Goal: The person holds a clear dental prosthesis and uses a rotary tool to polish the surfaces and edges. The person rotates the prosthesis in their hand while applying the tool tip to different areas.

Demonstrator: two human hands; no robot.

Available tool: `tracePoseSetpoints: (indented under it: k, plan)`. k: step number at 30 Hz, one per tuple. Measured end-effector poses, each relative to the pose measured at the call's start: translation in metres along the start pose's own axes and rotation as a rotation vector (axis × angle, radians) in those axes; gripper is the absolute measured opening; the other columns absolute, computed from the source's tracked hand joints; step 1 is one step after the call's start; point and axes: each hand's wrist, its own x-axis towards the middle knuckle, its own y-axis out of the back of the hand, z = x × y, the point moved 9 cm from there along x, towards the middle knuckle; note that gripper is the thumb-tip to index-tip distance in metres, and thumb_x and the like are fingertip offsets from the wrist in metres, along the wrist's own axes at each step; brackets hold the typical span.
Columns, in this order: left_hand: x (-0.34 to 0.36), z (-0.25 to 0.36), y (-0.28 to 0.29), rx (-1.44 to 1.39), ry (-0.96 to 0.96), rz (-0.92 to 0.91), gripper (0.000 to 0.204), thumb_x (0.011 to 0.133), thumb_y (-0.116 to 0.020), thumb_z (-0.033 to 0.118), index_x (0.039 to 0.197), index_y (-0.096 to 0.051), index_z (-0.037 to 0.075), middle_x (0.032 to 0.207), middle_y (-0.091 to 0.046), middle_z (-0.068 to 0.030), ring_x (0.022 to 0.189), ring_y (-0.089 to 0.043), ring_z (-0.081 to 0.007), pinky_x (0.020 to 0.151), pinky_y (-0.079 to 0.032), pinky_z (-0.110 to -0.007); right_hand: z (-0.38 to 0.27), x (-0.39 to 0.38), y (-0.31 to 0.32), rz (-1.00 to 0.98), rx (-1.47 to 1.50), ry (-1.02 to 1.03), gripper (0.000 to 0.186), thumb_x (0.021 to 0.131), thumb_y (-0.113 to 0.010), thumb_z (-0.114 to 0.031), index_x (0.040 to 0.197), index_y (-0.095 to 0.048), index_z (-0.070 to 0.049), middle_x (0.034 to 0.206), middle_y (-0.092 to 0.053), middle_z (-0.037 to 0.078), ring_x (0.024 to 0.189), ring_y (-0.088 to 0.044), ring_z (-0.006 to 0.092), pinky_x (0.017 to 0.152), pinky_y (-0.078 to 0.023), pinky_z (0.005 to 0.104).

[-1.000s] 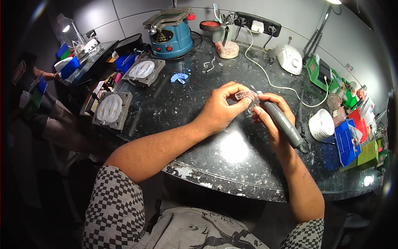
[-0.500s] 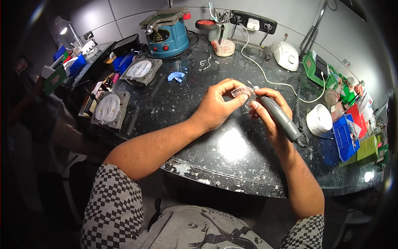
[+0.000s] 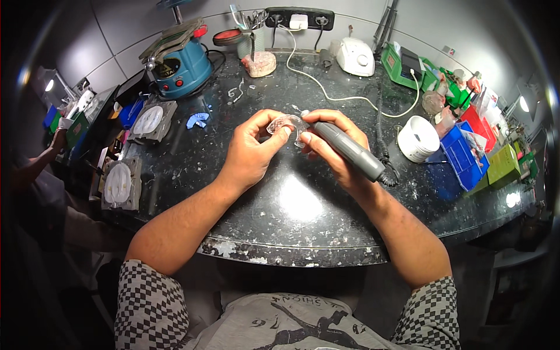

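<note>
My left hand [image 3: 251,149] is closed on a clear, horseshoe-shaped plastic tray [image 3: 282,121], its thumb near the middle. My right hand [image 3: 339,153] grips a grey handpiece [image 3: 349,150] with a coiled black cord; the small tip of the tool lies at the tray's right side. Both hands are held close together over the dark, speckled bench [image 3: 245,227]. Beyond them to the left lie blue horseshoe-shaped pieces [image 3: 197,119].
Two plaster moulds [image 3: 149,122] sit left, a blue machine [image 3: 178,67] behind them. A white tub [image 3: 417,140], blue box [image 3: 459,154] and green bins [image 3: 399,67] are right. A white cable [image 3: 326,93] crosses the back. A co-worker's arm [image 3: 32,163] shows far left.
The view has turned, shifting the bench and its items leftward in the picture. My hands keep their hold on the tray and handpiece, both now further left in view.
</note>
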Motion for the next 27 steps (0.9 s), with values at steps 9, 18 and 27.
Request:
tracePoseSetpoints:
  k: [9,18,27]
  plan:
    - [0.001,0.003,0.0,-0.091,-0.017,0.041,0.015,0.099,-0.067,0.006,0.112,-0.069,0.0,0.108,-0.07,-0.0029,0.101,-0.062,-0.0086,0.093,-0.048,-0.026,0.004,-0.001,0.003,0.014,0.022,0.008,0.026,0.095,-0.073,-0.007,0.119,-0.066,-0.003,0.1,-0.071,0.005,0.088,-0.069,0.0086,0.076,-0.055,0.0242]
    - [-0.001,-0.001,0.006,-0.016,-0.004,0.04,0.013,0.098,-0.067,0.007,0.11,-0.069,0.003,0.104,-0.069,-0.0002,0.1,-0.062,-0.0075,0.094,-0.046,-0.024,-0.004,-0.001,-0.001,-0.02,-0.099,0.129,0.025,0.094,-0.072,-0.013,0.117,-0.066,-0.005,0.091,-0.072,0.004,0.083,-0.067,0.008,0.075,-0.054,0.0265]
    - [0.001,0.002,-0.001,-0.019,0.006,0.017,0.012,0.098,-0.067,0.005,0.109,-0.069,0.001,0.104,-0.066,0.0009,0.097,-0.059,-0.006,0.089,-0.045,-0.024,-0.011,0.0,0.006,0.04,-0.156,0.207,0.029,0.092,-0.072,-0.016,0.119,-0.066,-0.007,0.098,-0.072,0.007,0.089,-0.071,0.0132,0.08,-0.055,0.0295]
